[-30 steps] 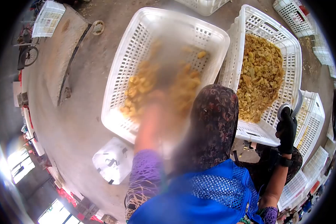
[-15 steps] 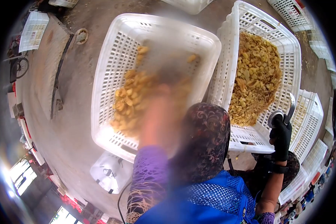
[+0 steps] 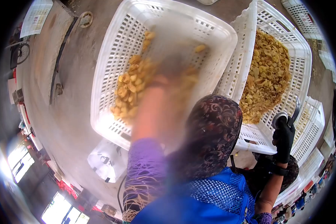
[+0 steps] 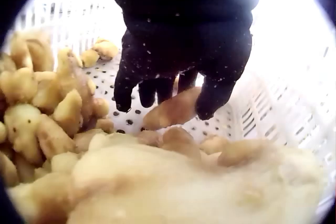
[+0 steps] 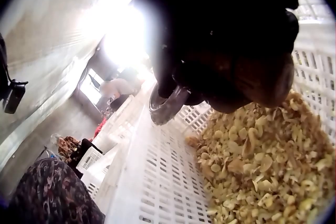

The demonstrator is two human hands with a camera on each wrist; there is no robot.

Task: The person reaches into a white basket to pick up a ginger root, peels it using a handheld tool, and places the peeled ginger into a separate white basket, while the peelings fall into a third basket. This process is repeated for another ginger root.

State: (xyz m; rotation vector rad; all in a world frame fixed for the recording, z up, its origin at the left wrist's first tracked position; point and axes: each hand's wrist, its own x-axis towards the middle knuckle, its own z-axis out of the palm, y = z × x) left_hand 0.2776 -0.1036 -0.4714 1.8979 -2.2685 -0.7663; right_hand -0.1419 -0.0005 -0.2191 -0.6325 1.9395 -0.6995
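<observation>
Where your left hand point(image 4: 184, 50) reaches down inside the left basket point(image 3: 104, 132), its black-gloved thumb and fingers are bent around one tan piece point(image 4: 170, 111), pinching it just above the perforated bottom. That hand is a blur in the head view, so the grip reads only from the left wrist. A heap of similar knobbly pieces point(image 3: 128, 93) lies along the basket's left side, next to your hand, and one lone piece point(image 3: 200, 48) sits apart, near the far right wall.

Your right hand point(image 3: 283, 140), gloved in black too, grips a curved blade point(image 3: 296, 108) and a round metal object point(image 3: 277, 118) at the near right corner of the right basket point(image 3: 247, 56). Its fingers are too dark in the right wrist view for you to tell exactly how each one lies. Yellow-brown flakes point(image 3: 267, 80) fill much of that basket.

Dark flowered cloth point(image 3: 212, 138) shows between you and the two baskets, your left sleeve point(image 3: 147, 153) is purple, and a white container point(image 3: 107, 160) stands on the floor point(image 3: 74, 108) near the left basket.
</observation>
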